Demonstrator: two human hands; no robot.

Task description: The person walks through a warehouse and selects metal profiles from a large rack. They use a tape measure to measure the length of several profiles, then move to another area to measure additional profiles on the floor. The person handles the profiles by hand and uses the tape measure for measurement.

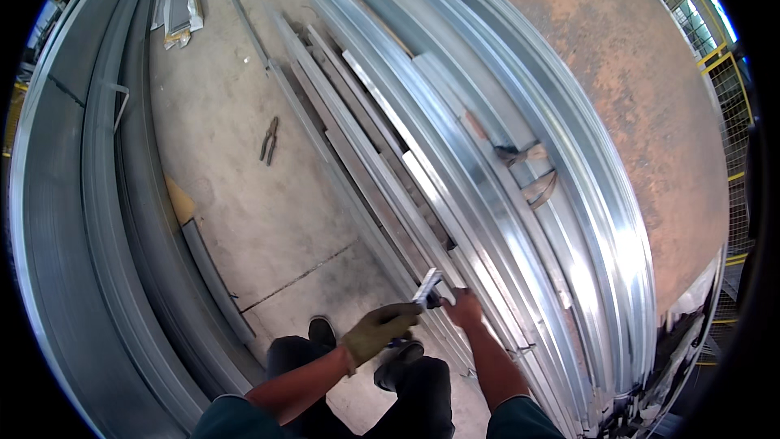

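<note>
My left hand point(382, 332) wears an olive work glove, and its fingers are closed on a short silver metal piece point(427, 283), held tilted upward. My bare right hand point(465, 309) is just to the right, its fingers curled by the dark lower end of that piece. What those fingers grip is too small and blurred to make out. Both hands are over the near part of a row of long steel profiles point(496, 219), close to its left edge.
Dark pliers point(269, 141) lie on the concrete floor point(219, 89). Long grey channels point(106, 195) are stacked along the left. A rusty steel plate point(617, 73) lies beyond the profiles at right. Straps point(536, 187) lie across them. Wrapped bars point(179, 0) are at the far left.
</note>
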